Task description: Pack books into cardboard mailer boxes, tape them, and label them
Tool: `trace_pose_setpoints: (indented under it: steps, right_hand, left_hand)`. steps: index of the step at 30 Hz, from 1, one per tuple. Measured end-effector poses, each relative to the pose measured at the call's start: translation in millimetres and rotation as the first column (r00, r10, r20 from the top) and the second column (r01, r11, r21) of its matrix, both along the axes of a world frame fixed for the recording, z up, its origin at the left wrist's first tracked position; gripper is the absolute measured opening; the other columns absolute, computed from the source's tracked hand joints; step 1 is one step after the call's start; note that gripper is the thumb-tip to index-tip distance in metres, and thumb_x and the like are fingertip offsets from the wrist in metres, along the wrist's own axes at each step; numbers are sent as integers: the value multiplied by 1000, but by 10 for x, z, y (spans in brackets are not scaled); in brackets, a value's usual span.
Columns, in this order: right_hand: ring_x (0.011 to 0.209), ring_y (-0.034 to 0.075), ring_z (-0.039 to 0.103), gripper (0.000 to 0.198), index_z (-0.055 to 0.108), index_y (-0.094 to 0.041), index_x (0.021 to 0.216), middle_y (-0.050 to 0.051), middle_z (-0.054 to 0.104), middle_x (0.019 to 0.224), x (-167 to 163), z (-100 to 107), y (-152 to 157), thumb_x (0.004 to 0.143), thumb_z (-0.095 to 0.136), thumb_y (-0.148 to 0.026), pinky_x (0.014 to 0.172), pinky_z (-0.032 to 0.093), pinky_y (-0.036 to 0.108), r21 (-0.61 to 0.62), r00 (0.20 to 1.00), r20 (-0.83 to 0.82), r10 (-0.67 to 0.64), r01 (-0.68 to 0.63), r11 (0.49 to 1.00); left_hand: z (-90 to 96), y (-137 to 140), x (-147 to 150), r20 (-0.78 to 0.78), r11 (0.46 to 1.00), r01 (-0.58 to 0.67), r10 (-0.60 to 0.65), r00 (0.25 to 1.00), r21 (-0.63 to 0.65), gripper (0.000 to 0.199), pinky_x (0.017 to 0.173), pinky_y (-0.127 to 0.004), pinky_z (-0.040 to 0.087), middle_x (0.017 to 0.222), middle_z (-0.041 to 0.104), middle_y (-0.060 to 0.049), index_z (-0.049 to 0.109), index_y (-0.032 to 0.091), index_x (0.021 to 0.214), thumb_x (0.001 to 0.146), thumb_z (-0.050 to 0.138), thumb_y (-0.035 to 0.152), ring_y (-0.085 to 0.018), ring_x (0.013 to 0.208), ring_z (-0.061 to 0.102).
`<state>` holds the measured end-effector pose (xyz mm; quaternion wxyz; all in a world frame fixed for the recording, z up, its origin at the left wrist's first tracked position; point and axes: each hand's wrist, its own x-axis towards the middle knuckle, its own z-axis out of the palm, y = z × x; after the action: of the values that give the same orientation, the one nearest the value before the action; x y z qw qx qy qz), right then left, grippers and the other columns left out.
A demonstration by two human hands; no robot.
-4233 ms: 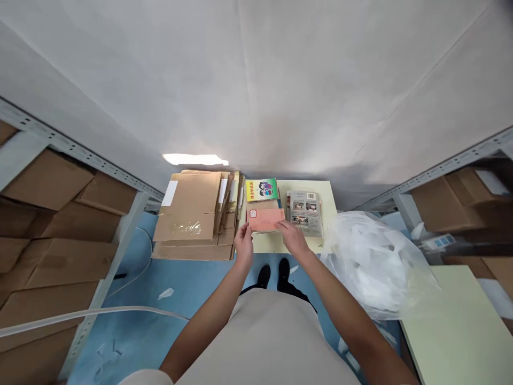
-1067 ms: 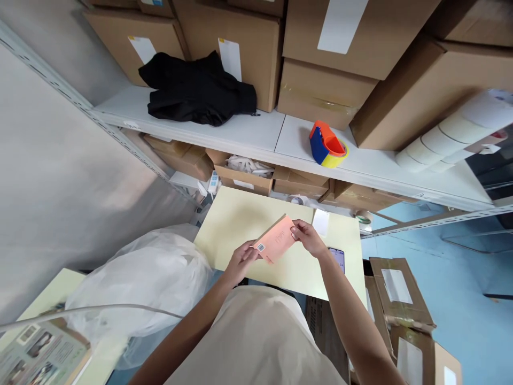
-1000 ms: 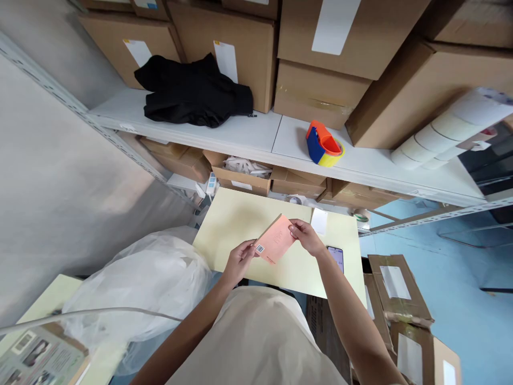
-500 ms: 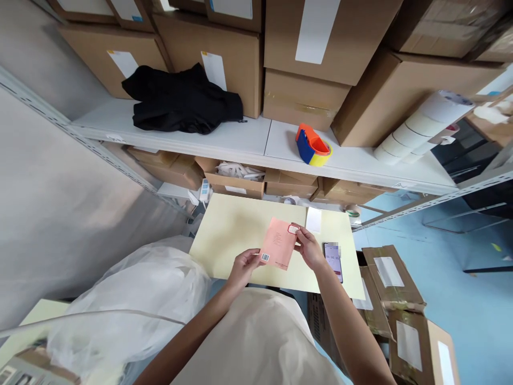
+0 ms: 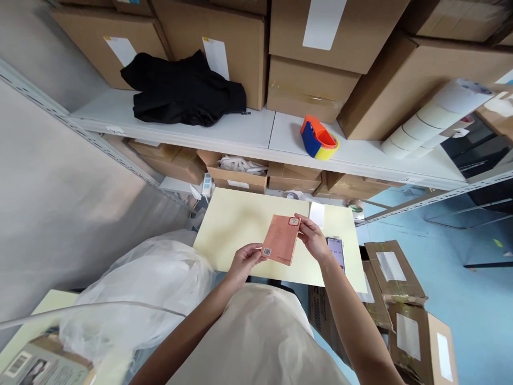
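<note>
A thin pink booklet (image 5: 281,239) is held above the pale yellow table (image 5: 230,214), its face with a barcode at the lower left and a red-bordered label at the upper right turned up. My left hand (image 5: 245,261) pinches its lower left corner. At the upper right edge, my right hand (image 5: 312,238) grips it between thumb and fingers. Just right of my right hand lies a phone (image 5: 336,252) with a lit screen. Behind that hand a white sheet of paper (image 5: 317,214) rests on the table.
A grey shelf (image 5: 256,128) crosses behind the table, bearing cardboard boxes, a black garment (image 5: 186,91), a tape dispenser (image 5: 319,138) and white rolls (image 5: 436,117). Translucent plastic bags (image 5: 140,283) bulge at the left. Cardboard boxes (image 5: 395,272) stand on the blue floor at right.
The booklet has tilted in my hands and looks darker, with its right edge now showing. Both hands keep their hold. The whole view has shifted slightly.
</note>
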<state>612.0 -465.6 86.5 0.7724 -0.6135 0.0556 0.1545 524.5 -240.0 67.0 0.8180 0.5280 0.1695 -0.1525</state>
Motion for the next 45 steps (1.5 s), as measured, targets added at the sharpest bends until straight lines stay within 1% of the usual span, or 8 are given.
trace_pose_setpoints:
  steps: [6, 12, 16, 21, 24, 30, 36, 45]
  right_hand:
    - [107, 21, 53, 26, 62, -27, 91, 5, 58, 120, 114, 86, 14, 74, 68, -46, 91, 42, 35, -129, 967, 243, 82, -51, 990]
    - [66, 17, 61, 34, 62, -21, 81, 2, 66, 73, 185, 175, 99, 67, 73, -50, 63, 48, 32, -96, 983, 129, 132, -120, 988]
    - [62, 16, 62, 37, 66, -19, 79, 4, 69, 72, 237, 198, 171, 61, 76, -49, 57, 47, 29, -108, 992, 56, 111, -104, 989]
    - [56, 15, 61, 40, 69, -18, 82, 4, 71, 69, 326, 256, 298, 57, 79, -48, 50, 46, 27, -192, 992, 4, 127, -124, 974]
    - [61, 17, 63, 43, 68, -19, 89, 5, 72, 72, 335, 264, 290, 58, 79, -46, 52, 48, 28, -182, 994, -22, 109, -111, 977]
    - [83, 19, 67, 46, 66, -24, 104, 6, 71, 97, 51, 119, 251, 65, 78, -44, 78, 54, 36, 105, 977, -133, 168, -154, 982]
    - [85, 19, 64, 41, 65, -27, 104, 4, 66, 101, -251, -45, 548, 71, 71, -49, 79, 55, 38, -27, 985, -142, 94, -99, 995]
    - [73, 17, 62, 44, 65, -25, 105, 3, 64, 87, -52, -287, 847, 72, 66, -53, 72, 57, 39, -136, 996, -86, 36, -48, 990]
  left_hand:
    - [74, 34, -5, -93, 989, 93, -104, 990, -116, 42, 89, -38, 48, 91, 72, -8, 68, 15, 96, 62, 80, 38, -18, 79, 67]
    - [143, 38, 64, 21, 966, 215, -220, 975, 143, 37, 91, -36, 44, 96, 72, -8, 70, 16, 93, 65, 75, 39, -23, 97, 64]
    - [144, 152, 155, 51, 973, 101, -114, 992, 206, 42, 83, -33, 48, 105, 70, -9, 68, 18, 102, 72, 65, 46, -23, 97, 64]
    - [127, 202, 245, 163, 925, 168, -234, 958, 340, 38, 74, -31, 52, 86, 72, -8, 72, 16, 92, 70, 69, 47, -21, 80, 66]
    - [78, 189, 236, 161, 929, 108, -174, 972, 355, 37, 71, -32, 53, 81, 72, -6, 72, 17, 88, 72, 66, 49, -20, 74, 66]
    - [-11, 213, 180, 57, 977, -15, 3, 998, 211, 44, 77, -34, 54, 85, 73, -7, 71, 14, 95, 70, 69, 50, -20, 77, 67]
    - [-103, 285, 268, 64, 977, -28, 15, 998, 210, 43, 82, -36, 53, 88, 72, -7, 69, 14, 99, 73, 67, 48, -21, 83, 67]
    - [-329, 547, 462, 133, 946, 0, -45, 990, 324, 49, 81, -32, 52, 96, 69, -8, 60, 17, 116, 73, 67, 40, -19, 87, 65]
